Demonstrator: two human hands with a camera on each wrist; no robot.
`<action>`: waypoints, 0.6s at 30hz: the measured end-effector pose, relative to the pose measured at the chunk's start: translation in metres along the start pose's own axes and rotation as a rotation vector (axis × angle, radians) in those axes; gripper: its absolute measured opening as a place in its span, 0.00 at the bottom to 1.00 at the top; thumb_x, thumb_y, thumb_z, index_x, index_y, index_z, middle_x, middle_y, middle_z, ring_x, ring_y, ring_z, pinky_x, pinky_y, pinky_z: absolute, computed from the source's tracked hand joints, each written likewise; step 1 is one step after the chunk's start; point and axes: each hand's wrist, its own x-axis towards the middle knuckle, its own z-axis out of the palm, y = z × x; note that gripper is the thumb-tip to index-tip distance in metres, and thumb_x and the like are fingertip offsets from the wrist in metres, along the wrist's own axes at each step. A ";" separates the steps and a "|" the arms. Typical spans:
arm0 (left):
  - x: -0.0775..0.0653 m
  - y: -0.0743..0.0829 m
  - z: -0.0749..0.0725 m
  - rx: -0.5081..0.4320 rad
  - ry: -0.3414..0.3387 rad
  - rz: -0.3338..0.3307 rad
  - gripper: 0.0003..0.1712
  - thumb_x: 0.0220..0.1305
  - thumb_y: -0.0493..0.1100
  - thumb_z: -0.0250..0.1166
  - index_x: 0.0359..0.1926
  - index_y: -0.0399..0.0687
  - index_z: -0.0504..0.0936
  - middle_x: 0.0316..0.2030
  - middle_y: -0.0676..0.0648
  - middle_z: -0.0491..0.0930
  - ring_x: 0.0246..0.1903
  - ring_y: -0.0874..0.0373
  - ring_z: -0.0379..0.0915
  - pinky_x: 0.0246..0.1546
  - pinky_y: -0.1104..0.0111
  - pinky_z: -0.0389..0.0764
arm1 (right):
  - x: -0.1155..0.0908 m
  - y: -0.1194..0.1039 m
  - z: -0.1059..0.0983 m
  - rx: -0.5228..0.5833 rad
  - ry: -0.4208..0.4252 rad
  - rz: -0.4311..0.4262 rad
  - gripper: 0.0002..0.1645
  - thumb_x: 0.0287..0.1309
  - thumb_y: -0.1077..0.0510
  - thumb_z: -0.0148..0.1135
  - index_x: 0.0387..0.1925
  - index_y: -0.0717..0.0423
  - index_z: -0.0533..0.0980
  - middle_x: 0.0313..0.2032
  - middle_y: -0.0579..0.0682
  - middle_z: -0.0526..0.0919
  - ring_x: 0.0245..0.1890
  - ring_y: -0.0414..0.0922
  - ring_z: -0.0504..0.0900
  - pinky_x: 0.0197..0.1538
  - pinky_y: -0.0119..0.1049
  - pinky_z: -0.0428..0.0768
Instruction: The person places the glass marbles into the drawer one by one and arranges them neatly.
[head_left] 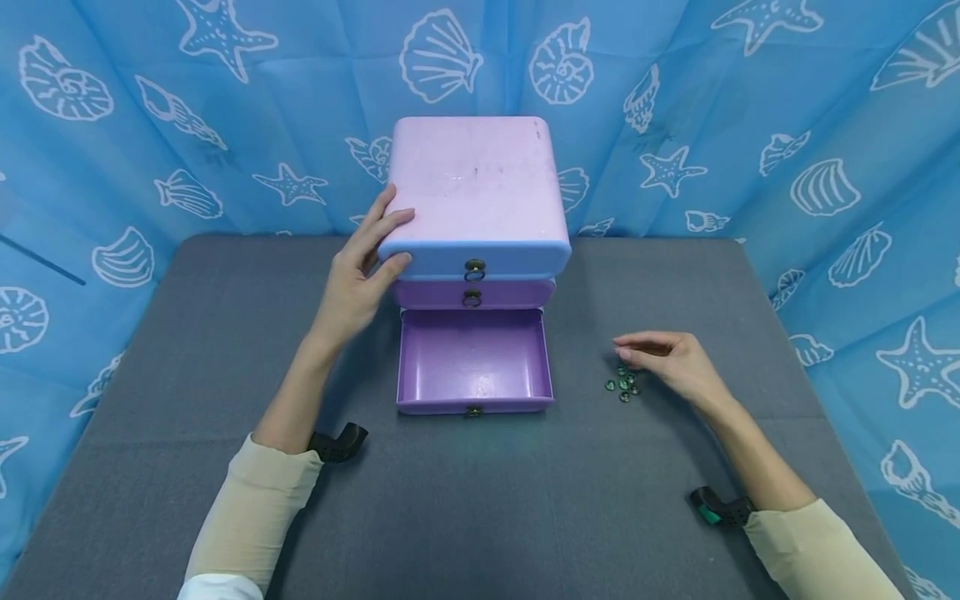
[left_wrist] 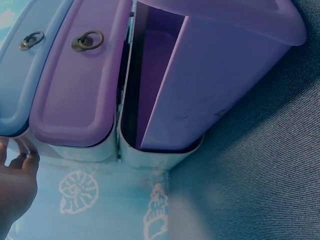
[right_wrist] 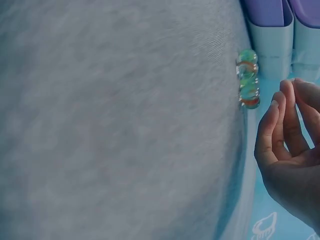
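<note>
A small chest of drawers (head_left: 476,179) has a pale pink top, a blue upper drawer (head_left: 435,260) and a purple middle drawer (head_left: 427,293), both pushed in. Its purple bottom drawer (head_left: 474,358) is pulled out, with nothing seen inside. My left hand (head_left: 358,279) holds the chest's front left corner, thumb at the front edge and fingers along the top and side. Right of the chest, several green glass marbles (head_left: 624,385) lie in a loose cluster. Just above them hovers my right hand (head_left: 667,358), fingertips close together; no marble shows between them in the right wrist view.
A grey cloth (head_left: 480,500) covers the table. Behind and at both sides hangs a blue curtain (head_left: 315,108) with white shell and starfish prints. Brass ring pulls (head_left: 474,268) stick out from the drawer fronts. Black straps sit at both wrists.
</note>
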 end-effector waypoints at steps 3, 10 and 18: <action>0.000 0.000 0.000 -0.003 0.001 -0.003 0.25 0.69 0.28 0.58 0.66 0.32 0.70 0.77 0.40 0.51 0.76 0.55 0.45 0.72 0.59 0.59 | -0.001 0.005 -0.002 -0.010 -0.007 -0.005 0.22 0.65 0.55 0.66 0.53 0.68 0.80 0.48 0.60 0.85 0.44 0.38 0.84 0.46 0.31 0.82; 0.000 0.001 -0.001 -0.001 0.005 -0.006 0.25 0.69 0.27 0.58 0.66 0.31 0.70 0.77 0.41 0.51 0.76 0.56 0.45 0.71 0.59 0.60 | -0.001 0.012 -0.006 -0.043 -0.029 0.036 0.21 0.65 0.55 0.66 0.53 0.65 0.81 0.50 0.61 0.85 0.42 0.34 0.84 0.43 0.29 0.82; 0.000 0.002 0.001 -0.002 0.006 -0.002 0.25 0.68 0.25 0.57 0.66 0.29 0.69 0.76 0.39 0.51 0.76 0.54 0.46 0.71 0.59 0.60 | -0.001 0.016 -0.011 -0.059 -0.107 0.109 0.21 0.65 0.59 0.65 0.55 0.69 0.78 0.49 0.65 0.84 0.40 0.35 0.85 0.42 0.30 0.83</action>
